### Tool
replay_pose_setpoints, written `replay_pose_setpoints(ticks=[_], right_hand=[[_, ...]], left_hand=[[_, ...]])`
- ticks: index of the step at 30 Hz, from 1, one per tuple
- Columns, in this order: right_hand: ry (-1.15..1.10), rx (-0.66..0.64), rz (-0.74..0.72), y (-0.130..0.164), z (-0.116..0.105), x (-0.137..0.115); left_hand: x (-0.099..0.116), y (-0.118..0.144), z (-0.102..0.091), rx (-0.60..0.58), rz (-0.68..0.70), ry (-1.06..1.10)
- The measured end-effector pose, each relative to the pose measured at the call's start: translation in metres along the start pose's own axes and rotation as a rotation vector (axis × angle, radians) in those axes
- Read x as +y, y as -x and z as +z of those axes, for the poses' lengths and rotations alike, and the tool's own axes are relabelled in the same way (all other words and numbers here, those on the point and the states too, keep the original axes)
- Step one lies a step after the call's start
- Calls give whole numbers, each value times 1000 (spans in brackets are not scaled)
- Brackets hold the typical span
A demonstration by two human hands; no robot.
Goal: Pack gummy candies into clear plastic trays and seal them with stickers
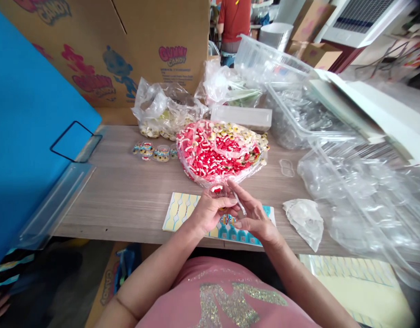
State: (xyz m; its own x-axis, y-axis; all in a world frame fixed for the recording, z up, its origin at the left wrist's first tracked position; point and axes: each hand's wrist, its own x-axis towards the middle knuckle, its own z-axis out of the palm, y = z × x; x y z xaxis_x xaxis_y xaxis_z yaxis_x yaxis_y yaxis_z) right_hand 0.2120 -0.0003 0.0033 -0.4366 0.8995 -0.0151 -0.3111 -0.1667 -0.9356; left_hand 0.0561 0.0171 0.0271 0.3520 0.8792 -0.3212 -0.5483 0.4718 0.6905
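Observation:
My left hand (207,210) is closed around a small clear plastic case (219,190) with a red-and-white teeth-shaped gummy in it. Between the fingers of my right hand (256,216) is a clear plastic lid (240,204), held right beside the case; I cannot tell whether the two are joined. Below both hands lies a sticker sheet (177,212), cream on the left and printed with blue labels on the right. Just beyond my fingertips sits an opened plastic bag of gummies (210,157), red-and-white teeth in front and yellowish eyeball pieces behind.
Several filled, labelled cases (161,153) stand left of the bag. Behind are another gummy bag (162,116) and a large cardboard box (155,27). Clear tubs (299,123) of plastic cases crowd the right, near a crumpled white wrapper (304,221). A person in red (233,20) is in the background.

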Motion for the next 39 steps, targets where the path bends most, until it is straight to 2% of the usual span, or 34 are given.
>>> replay_pose_setpoints(ticks=[8,17,28,31,39], right_hand=[[73,-4,-22,2,2,-3],[48,8,-19,4,4,-3],[189,-21,11,4,6,-3],[293,-52,-6,4,10,2],[793,-43,-147,1,26,8]], left_hand=[[0,2,0,-15,7,19],[-4,4,-2,2,8,18],[-3,5,-5,23,5,-12],[-4,6,-6,50,26,-2],[-15,6,-11,155,119,-13]])
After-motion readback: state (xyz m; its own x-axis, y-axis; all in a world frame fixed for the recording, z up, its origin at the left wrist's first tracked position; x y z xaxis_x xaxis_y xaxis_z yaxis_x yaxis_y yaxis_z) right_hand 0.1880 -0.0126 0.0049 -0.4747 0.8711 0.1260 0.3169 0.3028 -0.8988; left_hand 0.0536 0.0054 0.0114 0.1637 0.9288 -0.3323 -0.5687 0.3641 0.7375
